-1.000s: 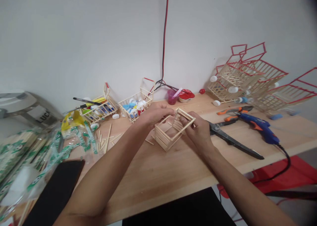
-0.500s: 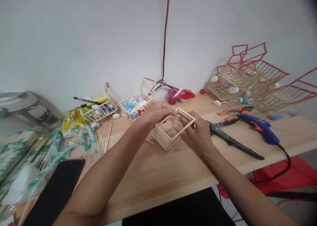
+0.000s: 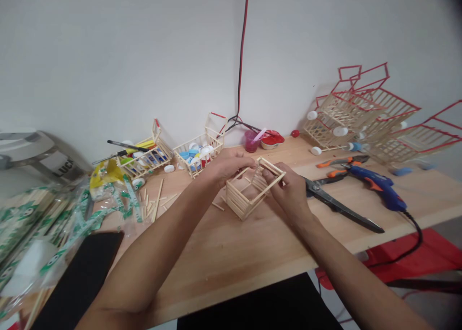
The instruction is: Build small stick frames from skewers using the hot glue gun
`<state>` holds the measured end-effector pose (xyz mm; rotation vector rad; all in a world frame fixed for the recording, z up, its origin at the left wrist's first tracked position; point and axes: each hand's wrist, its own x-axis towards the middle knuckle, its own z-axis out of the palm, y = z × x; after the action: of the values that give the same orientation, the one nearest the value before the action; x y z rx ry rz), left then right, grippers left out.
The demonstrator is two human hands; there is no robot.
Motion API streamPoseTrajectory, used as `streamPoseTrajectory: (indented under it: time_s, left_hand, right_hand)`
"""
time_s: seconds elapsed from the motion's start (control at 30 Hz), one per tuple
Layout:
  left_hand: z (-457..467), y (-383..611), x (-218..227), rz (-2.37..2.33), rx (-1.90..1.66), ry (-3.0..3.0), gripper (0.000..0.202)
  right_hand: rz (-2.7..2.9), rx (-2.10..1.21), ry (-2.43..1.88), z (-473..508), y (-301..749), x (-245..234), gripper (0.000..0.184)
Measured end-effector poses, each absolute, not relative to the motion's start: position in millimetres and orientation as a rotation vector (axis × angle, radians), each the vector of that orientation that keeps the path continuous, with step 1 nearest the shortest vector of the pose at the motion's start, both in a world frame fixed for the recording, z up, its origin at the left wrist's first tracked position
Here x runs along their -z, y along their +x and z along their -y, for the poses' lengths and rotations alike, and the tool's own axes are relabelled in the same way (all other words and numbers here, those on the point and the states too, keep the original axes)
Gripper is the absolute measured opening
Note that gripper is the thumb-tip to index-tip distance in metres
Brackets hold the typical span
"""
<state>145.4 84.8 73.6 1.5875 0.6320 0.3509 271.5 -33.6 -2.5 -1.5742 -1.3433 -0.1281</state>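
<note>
In the middle of the wooden table [image 3: 231, 262] is a small box-shaped frame of thin wooden sticks [image 3: 240, 202], tilted, with open gaps in its sides. My right hand [image 3: 290, 190] grips its right end, the thumb inside the frame and the fingers outside. My left hand [image 3: 233, 166] reaches over the far side, its closed fingers at the frame's upper far edge. Part of that hand's grip is hidden, and I cannot make out whether it pinches the frame or a small stick. Cut wooden sticks [image 3: 155, 204] lie left of the frame.
Stick baskets holding bottle caps [image 3: 195, 156] and pens [image 3: 133, 147] stand near the wall. Right are scissors [image 3: 339, 207], pliers [image 3: 339, 164], a blue glue gun [image 3: 378, 183] and stacked red-trimmed stick carts [image 3: 361, 108]. Left are a black phone [image 3: 83, 272] and packaged sticks [image 3: 32, 219].
</note>
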Motion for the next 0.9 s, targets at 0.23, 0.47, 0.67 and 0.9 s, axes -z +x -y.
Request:
streamPoseTrajectory:
  time_s: [0.23, 0.47, 0.67, 0.9]
  left_hand:
    - [-88.0, 144.5, -70.6, -0.608, -0.347, 1.603, 0.021]
    - [-88.4, 144.0, -69.2, -0.595, -0.345, 1.614, 0.021]
    - [-86.3, 144.8, -72.5, -0.627, -0.336, 1.601, 0.023]
    - [-87.0, 145.3, -72.0, -0.635, -0.345, 1.581, 0.021]
  right_hand:
    - [1.337, 0.129, -1.582, 34.0, 271.3, 2.1, 0.015]
    - [1.339, 0.122, -1.581, 33.8, 271.5, 2.1, 0.015]
    - [1.332, 0.104, -1.595, 34.8, 271.5, 3.7, 0.016]
    - [1.341, 0.113, -1.585, 34.6, 271.7, 3.1, 0.015]
